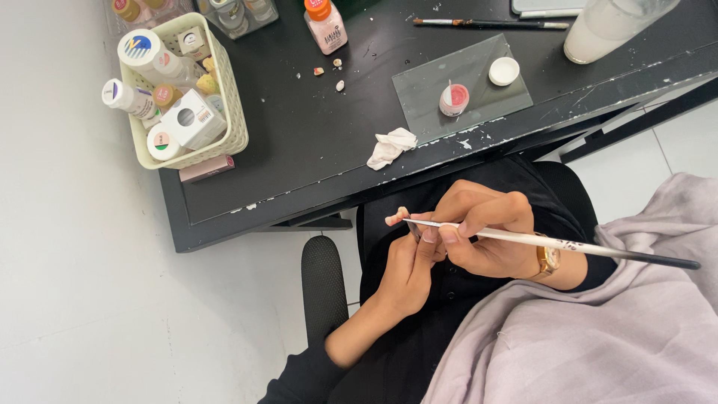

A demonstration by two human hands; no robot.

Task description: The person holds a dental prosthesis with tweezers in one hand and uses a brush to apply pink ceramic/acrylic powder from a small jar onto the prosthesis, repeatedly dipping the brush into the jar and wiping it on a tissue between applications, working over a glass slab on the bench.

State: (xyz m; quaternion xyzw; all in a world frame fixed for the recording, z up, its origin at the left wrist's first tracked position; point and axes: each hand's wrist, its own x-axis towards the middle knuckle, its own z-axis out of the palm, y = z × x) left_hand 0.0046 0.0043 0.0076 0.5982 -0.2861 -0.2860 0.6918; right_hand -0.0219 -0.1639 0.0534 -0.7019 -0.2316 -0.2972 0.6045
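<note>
Head view: the left hand (410, 271) pinches a small pinkish dental piece (396, 218) below the worktop's (299, 150) front edge, over the lap. The right hand (482, 232) grips a thin white brush (553, 243), its long axis near level, tip pointing left, touching the piece

The right hand (482, 232) hides the middle of the brush (568, 244); its tip is too small to tell. The cup (609, 26) and jars (239, 11) are cut off at the top edge. The piece (396, 218) in the left hand (410, 269) is too small to identify.
</note>
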